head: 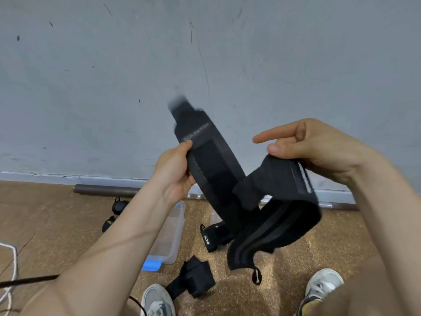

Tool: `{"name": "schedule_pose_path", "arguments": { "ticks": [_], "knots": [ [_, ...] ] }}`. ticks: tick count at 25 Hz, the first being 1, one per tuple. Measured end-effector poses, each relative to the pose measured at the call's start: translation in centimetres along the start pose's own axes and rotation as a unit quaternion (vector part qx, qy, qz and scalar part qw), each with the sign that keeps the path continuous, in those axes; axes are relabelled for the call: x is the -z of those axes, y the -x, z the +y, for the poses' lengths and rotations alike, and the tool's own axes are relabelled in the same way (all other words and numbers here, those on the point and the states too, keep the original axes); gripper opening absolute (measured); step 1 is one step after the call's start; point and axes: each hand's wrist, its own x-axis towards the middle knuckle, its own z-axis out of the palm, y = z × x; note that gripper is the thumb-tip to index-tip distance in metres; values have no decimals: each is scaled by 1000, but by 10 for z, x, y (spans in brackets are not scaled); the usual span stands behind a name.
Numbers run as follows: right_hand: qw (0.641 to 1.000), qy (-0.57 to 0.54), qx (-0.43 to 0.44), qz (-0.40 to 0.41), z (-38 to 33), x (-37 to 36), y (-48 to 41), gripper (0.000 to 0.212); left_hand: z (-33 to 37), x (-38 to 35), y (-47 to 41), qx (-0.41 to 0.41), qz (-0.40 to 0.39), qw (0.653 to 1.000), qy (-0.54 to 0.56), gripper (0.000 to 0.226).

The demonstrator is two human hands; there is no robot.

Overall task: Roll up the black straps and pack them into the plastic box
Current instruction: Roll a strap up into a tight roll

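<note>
1 strap (214,169) in both hands' grip (L (175,172), R (319,149)); 2 straps on floor

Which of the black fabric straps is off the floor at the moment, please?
The long black strap held between the left hand and right hand. The other black straps lie on the brown floor beside the plastic box.

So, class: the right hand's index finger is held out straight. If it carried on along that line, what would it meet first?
The right hand points left, toward the black strap that the left hand holds up. Probably that strap first, though depth is unclear.
</note>
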Motion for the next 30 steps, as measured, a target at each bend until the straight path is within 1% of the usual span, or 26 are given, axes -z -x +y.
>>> {"name": "schedule_pose_path", "arguments": {
  "ticks": [3,4,6,8,9,11,12,14,16,18,20,21,22,23,24,25,27,28,29,30],
  "knots": [
    [998,-50,35,-18,4,6,2,46,4,1,-1,1,14,999,48,22],
    [997,-62,41,-31,4,7,4,47,5,2,-3,-17,27,998,52,21],
    [992,-103,59,-43,-1,13,9,48,11,10,-12,-80,72,994,26,22],
    [981,-168,93,-7,-2,18,10,44,19,23,-22,-130,115,984,-43,24],
    [973,-202,108,14,0,17,8,42,20,28,-26,-134,113,980,-93,25],
    [963,-238,120,28,8,5,-2,46,13,28,-25,-110,54,972,-199,28],
    [964,-235,121,28,12,-4,-8,51,6,25,-22,-93,19,966,-239,27],
    [967,-214,129,42,20,-22,-20,53,-3,15,-17,-76,-12,960,-271,26],
    [972,-181,127,74,25,-40,-28,47,-6,5,-9,-87,-16,969,-231,26],
    [987,-88,79,106,34,-61,-33,46,-3,-3,-3,-111,7,976,-185,27],
    [995,-13,3,100,40,-80,-34,40,-1,-8,4,-136,28,977,-159,25],
    [995,-11,-23,92,41,-85,-35,37,-1,-9,7,-146,32,977,-151,25],
    [996,-20,-32,86,40,-86,-35,38,-2,-10,10,-157,33,977,-144,25],
    [995,-22,-30,87,38,-84,-35,42,-4,-10,11,-172,35,975,-139,27],
    [995,3,-20,95,35,-81,-35,44,-5,-10,12,-194,39,970,-140,28],
    [992,63,-1,111,31,-77,-36,43,-5,-9,12,-222,48,962,-150,26],
    [966,211,42,143,24,-76,-35,31,-3,-7,11,-280,70,940,-182,20],
    [960,232,50,148,23,-78,-34,25,-1,-6,10,-296,77,933,-187,19],
    [969,199,50,141,23,-81,-33,20,1,-5,8,-295,77,936,-177,19],
    [982,140,41,124,24,-83,-33,17,3,-5,8,-274,71,948,-142,18]
  ]
}}
